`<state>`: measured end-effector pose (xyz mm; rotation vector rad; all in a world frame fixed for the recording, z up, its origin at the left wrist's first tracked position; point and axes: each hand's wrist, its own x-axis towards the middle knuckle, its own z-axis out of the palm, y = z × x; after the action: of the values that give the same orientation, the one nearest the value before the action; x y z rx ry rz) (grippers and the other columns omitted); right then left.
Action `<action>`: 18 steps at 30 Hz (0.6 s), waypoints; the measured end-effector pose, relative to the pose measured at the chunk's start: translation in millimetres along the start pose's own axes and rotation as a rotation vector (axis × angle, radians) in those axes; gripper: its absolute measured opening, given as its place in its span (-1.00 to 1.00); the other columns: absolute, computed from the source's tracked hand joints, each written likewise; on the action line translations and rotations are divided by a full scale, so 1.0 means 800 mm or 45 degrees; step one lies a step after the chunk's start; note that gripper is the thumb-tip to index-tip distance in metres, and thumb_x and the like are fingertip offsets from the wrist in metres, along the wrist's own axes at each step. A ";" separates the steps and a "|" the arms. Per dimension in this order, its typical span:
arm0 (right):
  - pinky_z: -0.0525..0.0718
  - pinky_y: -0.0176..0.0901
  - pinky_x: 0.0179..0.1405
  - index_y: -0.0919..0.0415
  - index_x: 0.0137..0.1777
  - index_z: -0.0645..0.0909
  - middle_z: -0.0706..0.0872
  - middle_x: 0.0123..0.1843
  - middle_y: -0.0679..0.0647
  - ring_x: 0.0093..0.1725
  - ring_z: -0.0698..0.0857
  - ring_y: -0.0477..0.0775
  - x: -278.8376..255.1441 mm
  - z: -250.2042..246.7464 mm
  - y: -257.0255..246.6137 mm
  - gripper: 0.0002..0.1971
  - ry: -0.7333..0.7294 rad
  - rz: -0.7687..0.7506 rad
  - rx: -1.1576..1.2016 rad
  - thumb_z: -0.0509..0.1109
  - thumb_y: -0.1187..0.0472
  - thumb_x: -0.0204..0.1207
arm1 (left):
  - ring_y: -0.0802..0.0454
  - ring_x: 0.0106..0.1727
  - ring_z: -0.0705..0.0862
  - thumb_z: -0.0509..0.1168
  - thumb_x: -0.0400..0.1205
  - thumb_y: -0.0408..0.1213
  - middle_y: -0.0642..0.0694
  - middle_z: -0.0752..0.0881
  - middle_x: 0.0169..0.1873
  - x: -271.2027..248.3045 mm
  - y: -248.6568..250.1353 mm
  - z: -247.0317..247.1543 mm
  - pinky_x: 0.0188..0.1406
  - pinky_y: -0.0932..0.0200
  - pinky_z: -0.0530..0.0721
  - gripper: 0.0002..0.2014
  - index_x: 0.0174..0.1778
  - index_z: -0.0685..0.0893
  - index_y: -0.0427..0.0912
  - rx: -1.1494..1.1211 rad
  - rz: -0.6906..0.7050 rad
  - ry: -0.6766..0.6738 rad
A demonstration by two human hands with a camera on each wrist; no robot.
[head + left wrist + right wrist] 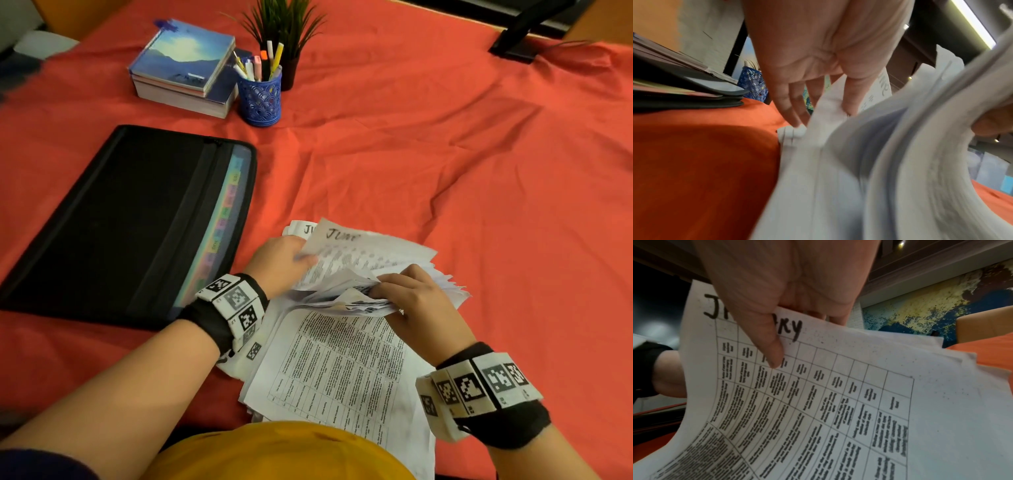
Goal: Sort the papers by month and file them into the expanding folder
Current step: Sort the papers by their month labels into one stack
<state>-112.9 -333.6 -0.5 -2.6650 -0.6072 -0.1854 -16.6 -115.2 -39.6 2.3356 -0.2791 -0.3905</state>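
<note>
A stack of printed papers (342,370) lies on the red cloth in front of me. My left hand (284,260) pinches the corner of a lifted sheet marked "June" (363,246), thumb on one side and fingers behind (789,110). My right hand (411,301) grips a curled-up bundle of sheets (346,294); in the right wrist view its thumb (770,350) presses on a table sheet headed "January" (818,402). The black expanding folder (113,219) lies to the left, its mouth with coloured month tabs (222,222) facing the papers.
At the back stand a stack of books (181,68), a blue pen cup (260,96) and a small potted plant (284,31). A black stand (524,34) sits at the far right. Wrinkled red cloth (479,171) covers the table to the right.
</note>
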 end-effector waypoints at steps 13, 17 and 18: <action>0.68 0.04 -0.30 0.16 -0.11 0.74 0.79 -0.06 -0.03 -0.24 0.59 0.18 0.015 0.010 0.007 -0.67 -0.007 0.028 -0.100 0.55 0.52 0.17 | -0.08 -0.09 0.69 0.29 0.53 0.02 -0.27 0.75 -0.09 0.004 0.005 -0.184 -0.07 -0.08 0.65 -0.57 0.00 0.73 -0.32 -0.329 0.017 1.040; 0.70 0.27 -0.07 0.19 -0.11 0.75 0.75 0.16 0.14 0.01 0.67 0.37 0.018 0.012 0.006 -0.62 -0.029 0.059 -0.083 0.55 0.56 0.10 | -0.01 0.11 0.73 0.23 0.48 0.12 -0.20 0.75 0.09 -0.006 -0.014 -0.241 0.12 0.02 0.69 -0.42 0.13 0.71 -0.34 -0.377 0.026 1.237; 0.67 0.32 0.04 0.19 -0.12 0.75 0.69 0.25 0.23 0.12 0.64 0.44 0.018 0.013 0.006 -0.60 -0.052 0.080 -0.094 0.54 0.58 0.07 | 0.05 0.14 0.72 0.23 0.47 0.12 -0.14 0.74 0.12 -0.008 -0.017 -0.248 0.17 0.07 0.68 -0.42 0.17 0.70 -0.32 -0.421 0.020 1.257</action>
<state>-97.5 -327.8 -8.7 -2.7610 -0.5379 -0.1383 49.8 23.0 86.9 1.9255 0.2331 0.6786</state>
